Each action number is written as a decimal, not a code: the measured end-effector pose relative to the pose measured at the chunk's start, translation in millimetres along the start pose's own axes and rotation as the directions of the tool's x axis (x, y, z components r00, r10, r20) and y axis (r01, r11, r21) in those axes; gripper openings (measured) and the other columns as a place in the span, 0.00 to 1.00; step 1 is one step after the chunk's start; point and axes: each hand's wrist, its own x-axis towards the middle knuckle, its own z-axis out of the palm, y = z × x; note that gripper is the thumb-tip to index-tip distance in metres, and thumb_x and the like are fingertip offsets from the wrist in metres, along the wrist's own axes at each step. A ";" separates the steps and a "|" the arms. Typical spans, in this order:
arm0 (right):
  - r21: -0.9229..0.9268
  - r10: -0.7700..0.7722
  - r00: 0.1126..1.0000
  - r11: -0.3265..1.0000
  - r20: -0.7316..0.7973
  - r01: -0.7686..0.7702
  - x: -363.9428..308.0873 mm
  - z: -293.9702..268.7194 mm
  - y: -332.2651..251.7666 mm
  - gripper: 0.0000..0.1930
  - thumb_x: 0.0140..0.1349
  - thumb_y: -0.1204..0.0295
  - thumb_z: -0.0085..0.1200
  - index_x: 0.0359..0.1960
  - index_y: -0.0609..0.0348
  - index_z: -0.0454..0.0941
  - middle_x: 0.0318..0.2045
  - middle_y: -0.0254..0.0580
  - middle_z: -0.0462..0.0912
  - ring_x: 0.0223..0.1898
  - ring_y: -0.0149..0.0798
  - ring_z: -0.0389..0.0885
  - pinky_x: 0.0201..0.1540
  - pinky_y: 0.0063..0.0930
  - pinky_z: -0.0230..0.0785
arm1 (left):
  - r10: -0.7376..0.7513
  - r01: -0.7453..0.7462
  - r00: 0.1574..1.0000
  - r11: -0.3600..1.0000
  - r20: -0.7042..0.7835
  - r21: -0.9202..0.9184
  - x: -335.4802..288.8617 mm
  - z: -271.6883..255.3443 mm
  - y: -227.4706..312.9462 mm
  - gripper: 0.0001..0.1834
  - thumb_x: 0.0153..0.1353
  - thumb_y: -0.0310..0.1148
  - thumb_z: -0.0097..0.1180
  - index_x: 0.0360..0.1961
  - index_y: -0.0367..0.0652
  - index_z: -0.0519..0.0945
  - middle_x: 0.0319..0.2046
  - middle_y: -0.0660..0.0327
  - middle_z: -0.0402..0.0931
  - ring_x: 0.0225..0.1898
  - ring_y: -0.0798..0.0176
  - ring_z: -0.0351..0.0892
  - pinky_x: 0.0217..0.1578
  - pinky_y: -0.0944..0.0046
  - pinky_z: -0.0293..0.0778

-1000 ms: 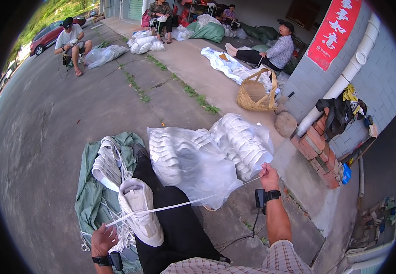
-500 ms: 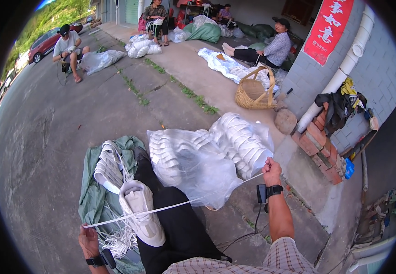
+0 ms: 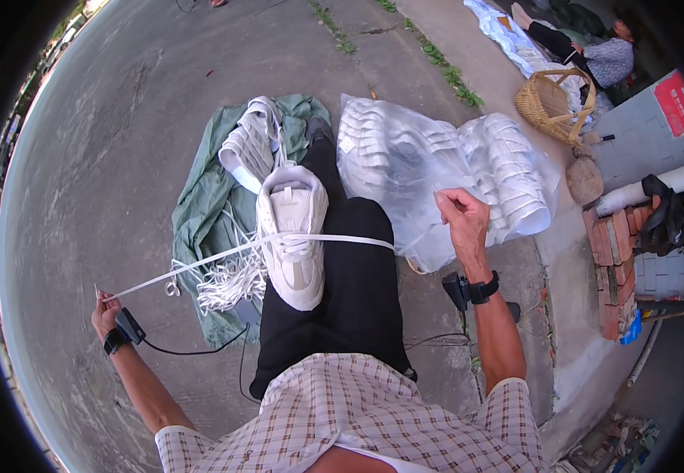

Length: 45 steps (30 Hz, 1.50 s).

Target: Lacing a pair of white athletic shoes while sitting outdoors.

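Observation:
A white-and-beige sneaker (image 3: pixel 301 272) lies on my black-trousered leg, its toe toward me. A flat white shoelace (image 3: pixel 192 266) crosses over the shoe and stretches left to my left hand (image 3: pixel 105 312), whose fingers pinch its end. To the right the lace drapes over my leg and drops out of sight past its edge. My right hand (image 3: pixel 466 221) is raised above the plastic-wrapped stack, thumb and fingers pressed together. Whether anything is between them is too small to tell. Left of the shoe lie white shoe uppers (image 3: pixel 249 146) and a bundle of loose laces (image 3: pixel 235 285).
A green sack (image 3: pixel 209 169) spreads under the uppers and laces. Clear plastic bags (image 3: pixel 409 173) hold stacked white shoe parts. A wicker basket (image 3: pixel 543 102), a round stone (image 3: pixel 585 180) and stacked bricks (image 3: pixel 611 268) stand right. Another person (image 3: pixel 606 59) sits at the back right.
The view has tilted down toward my lap. The lace, earlier taut between both hands, is taut only on the left and slack over my leg at right. My right hand no longer visibly stretches it.

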 end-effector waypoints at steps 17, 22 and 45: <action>-0.155 -0.494 0.716 0.760 0.494 0.631 -35.1 145.7 -17.6 0.05 0.57 0.78 0.58 0.24 0.61 0.79 0.24 0.42 0.75 0.25 0.48 0.79 0.29 0.41 0.70 | 0.003 -0.005 1.000 0.986 -0.014 -0.166 -56.5 -39.4 60.0 0.11 0.74 0.30 0.49 0.51 0.33 0.75 0.35 0.61 0.76 0.28 0.70 0.72 0.26 0.73 0.70; -0.248 -0.426 0.769 0.774 0.477 0.583 -33.5 134.0 -16.5 0.04 0.57 0.78 0.57 0.24 0.60 0.79 0.25 0.43 0.76 0.25 0.50 0.79 0.28 0.42 0.70 | 0.073 -0.086 0.996 0.959 0.057 0.270 -138.2 173.8 -108.9 0.16 0.74 0.30 0.52 0.57 0.33 0.74 0.34 0.66 0.73 0.23 0.78 0.60 0.20 0.77 0.60; -0.256 -0.344 0.786 0.813 0.513 0.522 -34.1 151.0 -17.5 0.04 0.55 0.75 0.62 0.26 0.61 0.81 0.25 0.43 0.79 0.26 0.49 0.81 0.30 0.39 0.72 | -0.294 -0.445 0.723 0.494 0.625 0.747 -298.5 340.8 -250.9 0.09 0.67 0.30 0.58 0.34 0.33 0.82 0.22 0.65 0.74 0.26 0.74 0.69 0.30 0.71 0.64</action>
